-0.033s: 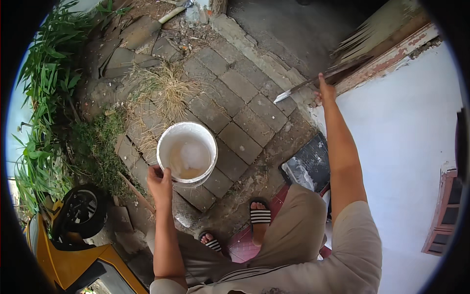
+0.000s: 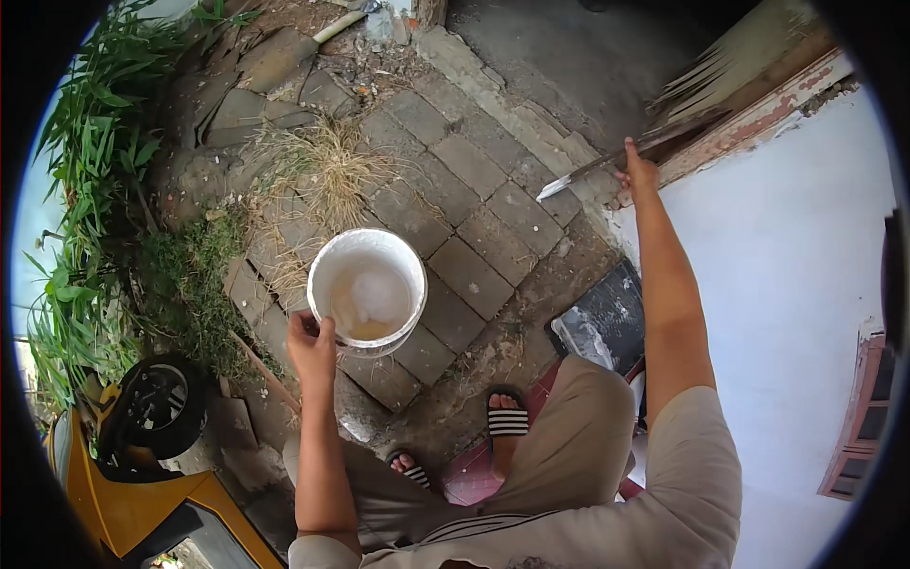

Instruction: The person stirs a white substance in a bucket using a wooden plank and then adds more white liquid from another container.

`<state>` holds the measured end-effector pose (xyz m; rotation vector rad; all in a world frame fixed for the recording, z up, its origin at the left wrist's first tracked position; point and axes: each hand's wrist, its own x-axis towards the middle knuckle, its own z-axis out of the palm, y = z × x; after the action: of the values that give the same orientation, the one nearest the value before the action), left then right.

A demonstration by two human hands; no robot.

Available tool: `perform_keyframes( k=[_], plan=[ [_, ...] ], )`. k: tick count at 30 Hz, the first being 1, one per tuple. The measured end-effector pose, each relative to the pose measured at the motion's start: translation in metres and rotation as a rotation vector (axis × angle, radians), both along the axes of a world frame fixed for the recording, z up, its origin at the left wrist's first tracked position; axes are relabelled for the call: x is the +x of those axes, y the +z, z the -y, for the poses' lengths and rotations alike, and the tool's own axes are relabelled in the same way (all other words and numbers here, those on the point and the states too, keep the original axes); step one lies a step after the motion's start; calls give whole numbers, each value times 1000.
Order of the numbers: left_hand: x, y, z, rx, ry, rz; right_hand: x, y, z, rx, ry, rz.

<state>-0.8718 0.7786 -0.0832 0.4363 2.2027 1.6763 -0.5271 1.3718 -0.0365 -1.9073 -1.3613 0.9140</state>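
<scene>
While the left hand (image 2: 311, 353) is pinching the near left rim of the white bucket (image 2: 327, 275) between thumb and fingers, the right hand (image 2: 639, 175) is gripping a long stick (image 2: 590, 173), its white-coated end pointing back toward the bucket's side. The bucket is either resting on the paving blocks (image 2: 471, 275) or hanging just above them; I cannot tell which. Because only one side of the rim is being held, an uneven pull could be tipping the bucket and sending the cloudy liquid (image 2: 374, 302) over its low side. The stick's coated end could be dripping on the blocks if wet, and its far end, lying close to the peeling door frame (image 2: 754, 123), could be snagging there if swung. Farther out, the white wall (image 2: 777, 284) is hemming in the right side, the black tray (image 2: 611, 318) is lying near the right knee (image 2: 595, 403), and the yellow motorbike (image 2: 123, 498) is crowding the lower left. Between bucket and stick, the paving is leaving open room; beyond the bucket, dry grass (image 2: 341, 175) is sprawling over the blocks.
</scene>
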Motion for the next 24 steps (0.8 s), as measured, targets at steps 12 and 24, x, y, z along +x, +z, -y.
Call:
perform_keyframes(
  k=[12, 24],
  plan=[
    [-17, -8, -48, -71, -139, -141, -78, 26, 36, 260, 249, 12],
    [-9, -42, -88, 9, -420, -108, -84, 199, 332, 467, 606, -226]
  ],
)
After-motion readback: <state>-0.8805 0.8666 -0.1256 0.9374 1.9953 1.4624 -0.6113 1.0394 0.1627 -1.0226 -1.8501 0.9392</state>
